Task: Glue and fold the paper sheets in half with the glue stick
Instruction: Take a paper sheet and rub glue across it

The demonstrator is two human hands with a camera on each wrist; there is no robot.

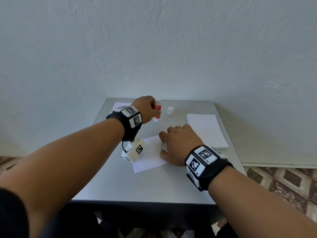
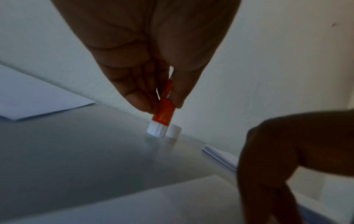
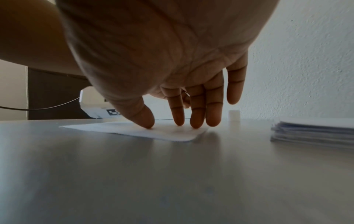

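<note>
Hands on glue stick, paper

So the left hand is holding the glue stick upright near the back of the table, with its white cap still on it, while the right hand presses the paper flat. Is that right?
Not quite: the white cap is off, standing on the table beside the glue stick, as the head view shows. The rest holds: the left hand holds the stick upright near the back, and the right hand presses the sheet of paper flat.

Left hand hides glue stick left side, label unreadable. Wrist unit covers far-left sheet. Right hand hides sheet right corner, centre frame.
</note>
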